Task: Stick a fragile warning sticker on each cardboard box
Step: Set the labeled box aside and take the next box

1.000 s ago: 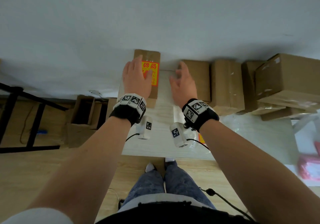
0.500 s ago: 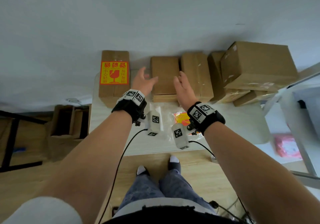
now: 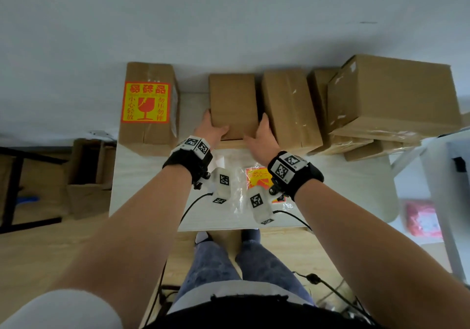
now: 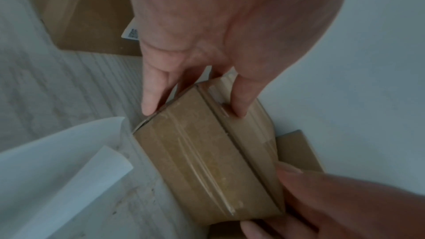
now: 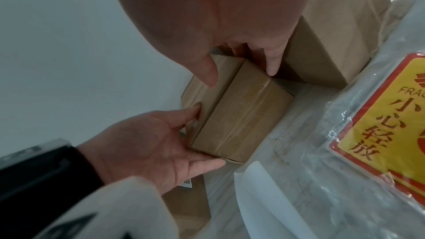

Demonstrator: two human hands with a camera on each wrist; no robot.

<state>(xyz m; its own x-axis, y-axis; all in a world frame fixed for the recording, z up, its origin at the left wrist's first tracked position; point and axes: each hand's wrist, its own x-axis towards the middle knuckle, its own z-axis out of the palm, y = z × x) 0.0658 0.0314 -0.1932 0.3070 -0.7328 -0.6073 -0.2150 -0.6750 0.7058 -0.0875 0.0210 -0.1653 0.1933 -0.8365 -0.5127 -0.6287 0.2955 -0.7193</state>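
Note:
A plain brown cardboard box [image 3: 232, 104] stands in the row at the back of the white table [image 3: 142, 188]. My left hand [image 3: 212, 129] grips its near left corner and my right hand [image 3: 262, 135] its near right corner, thumbs on top. The left wrist view shows the taped box [image 4: 207, 152] between my left thumb and fingers [image 4: 149, 101]. In the right wrist view the box [image 5: 241, 112] is held at both ends. Left of it stands a box [image 3: 148, 135] bearing a yellow and red fragile sticker [image 3: 145, 102]. A bag of stickers [image 3: 256, 176] lies under my right wrist.
More plain boxes [image 3: 290, 110] line up to the right, ending in a stack topped by a large box [image 3: 391, 94]. White backing paper [image 4: 69, 161] lies on the table near my left hand. An open carton [image 3: 86, 176] sits on the floor at left.
My hands left the stickered box, moved right to the plain box beside it and took hold of its near corners. The view swung right as well.

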